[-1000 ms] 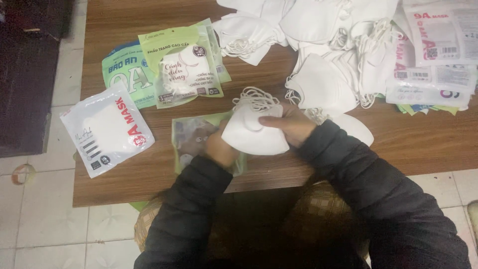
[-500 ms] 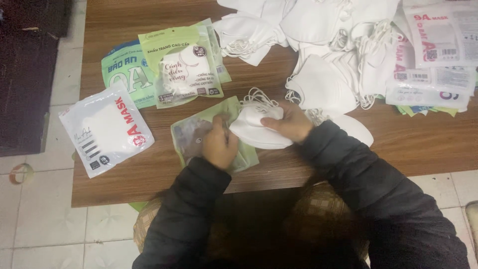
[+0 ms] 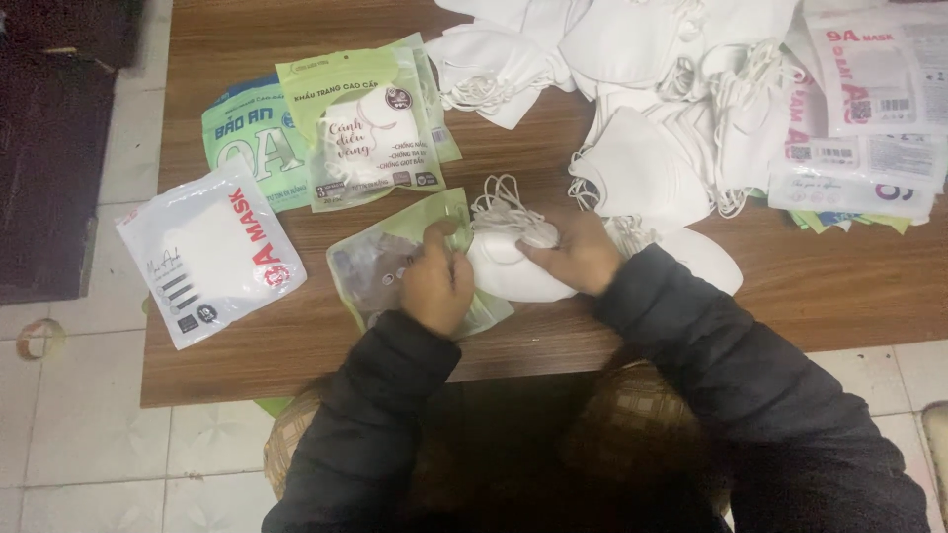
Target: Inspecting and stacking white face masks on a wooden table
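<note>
- sliding into the green pouch (image 3: 395, 262) at the middle of the frame now, the white masks (image 3: 513, 266) were out a second ago.
- left hand (image 3: 437, 281) fingers pinch the pouch mouth; right hand (image 3: 573, 252) fingers clamp the masks.

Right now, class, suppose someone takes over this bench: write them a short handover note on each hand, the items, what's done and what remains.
Left hand: pinching the mouth of a clear green-edged plastic pouch lying on the brown wooden table.
Right hand: gripping a stack of white folded face masks, pressed at the pouch opening.
Done: three filled packets lie to the left.
Left: stack not yet inside; a pile of loose white masks sits behind.
</note>
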